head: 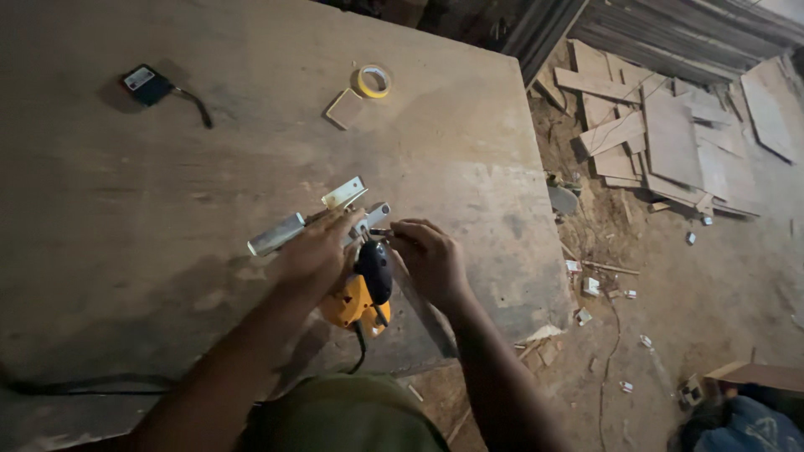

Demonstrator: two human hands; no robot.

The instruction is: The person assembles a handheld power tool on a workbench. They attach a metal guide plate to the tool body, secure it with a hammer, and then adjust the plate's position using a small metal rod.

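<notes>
Head view. A large worn plywood table (167, 209) fills the frame from centre out to 9 o'clock; bare earth floor lies toward 3 o'clock. Just below centre, at 6 o'clock, a yellow-and-black jigsaw (366, 289) lies on the table, its cord (358, 356) trailing toward the person's body. The left hand (314, 251) lies over the saw's front end and over a pale metal strip (276, 236) that juts out toward 9 o'clock; its grip is pressed down on these parts, though the fingers are too hidden to tell whether they close round anything. The right hand (431, 259), just beside the saw at its 3 o'clock, has its grip pinched on a small dark slender tool (383, 232) that points into the saw's head; what kind of tool cannot be told. A light-coloured angled piece (344, 193) rests at the saw's 12 o'clock.

Further off, a roll of yellow tape (373, 80) and a small square offcut (343, 108) lie at 12 o'clock, a dark device with a lead (147, 84) at 10 o'clock, and scrap boards (662, 134) cover the floor at 2 o'clock.

Hazards, as a judgement: the cord runs out of frame, so whether the saw is powered is unknown; a bumped trigger would endanger both hands. The tool may also slip in the dim light, and small parts could fall off the near table edge.
</notes>
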